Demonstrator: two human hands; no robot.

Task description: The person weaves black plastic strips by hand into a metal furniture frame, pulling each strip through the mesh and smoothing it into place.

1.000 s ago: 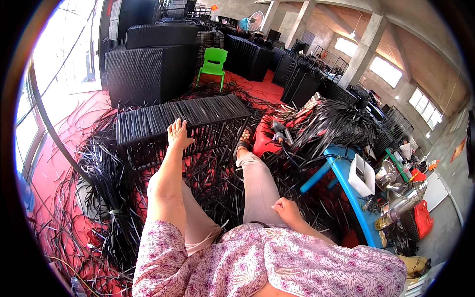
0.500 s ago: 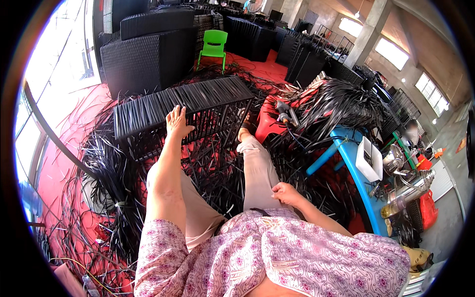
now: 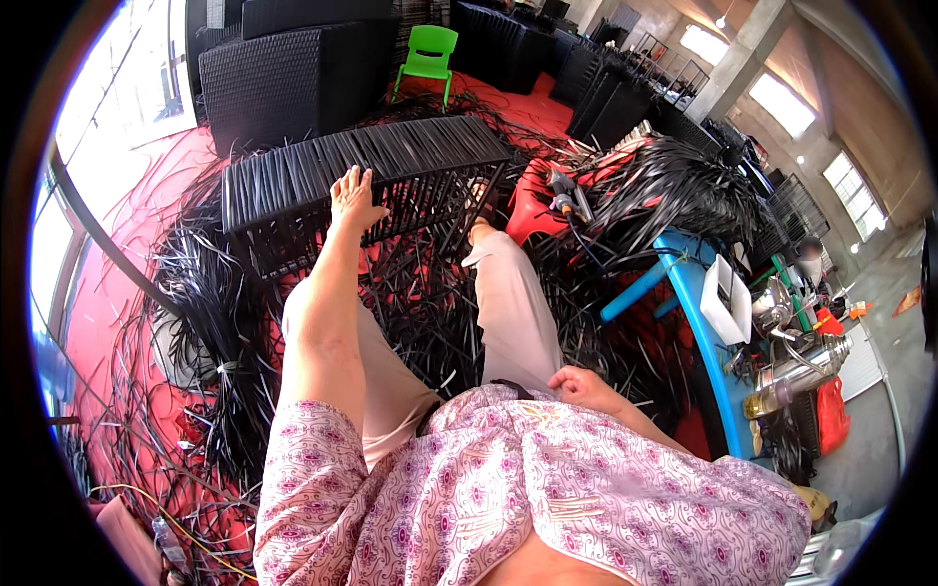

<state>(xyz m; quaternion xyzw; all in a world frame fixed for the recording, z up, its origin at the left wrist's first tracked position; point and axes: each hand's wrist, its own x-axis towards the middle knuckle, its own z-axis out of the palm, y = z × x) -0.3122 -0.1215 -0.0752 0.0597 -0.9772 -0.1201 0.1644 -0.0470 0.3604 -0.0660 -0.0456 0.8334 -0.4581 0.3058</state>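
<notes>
In front of me a long black frame (image 3: 366, 161) rests among loose strips, its top wound with flat black strips and its side an open lattice. My left hand (image 3: 354, 200) is at the frame's near long edge, fingers spread over it and thumb out to the right; nothing shows in its grasp. Close to my lap, my right hand (image 3: 583, 387) has its fingers curled in by the trouser leg and shirt hem. Whatever it may hold is hidden. A tied bundle of black strips (image 3: 230, 361) stands left of my legs.
A red stool (image 3: 532, 207) with a power tool (image 3: 565, 195) stands right of the frame, beside a heap of black strips (image 3: 674, 195). Farther right, a blue table (image 3: 718, 356) bears a white bin (image 3: 726, 301). A green chair (image 3: 428, 57) is behind the frame.
My right hand has shifted slightly right along my lap, its fingers still curled. My left hand stays spread at the frame's edge. The whole view has moved a little.
</notes>
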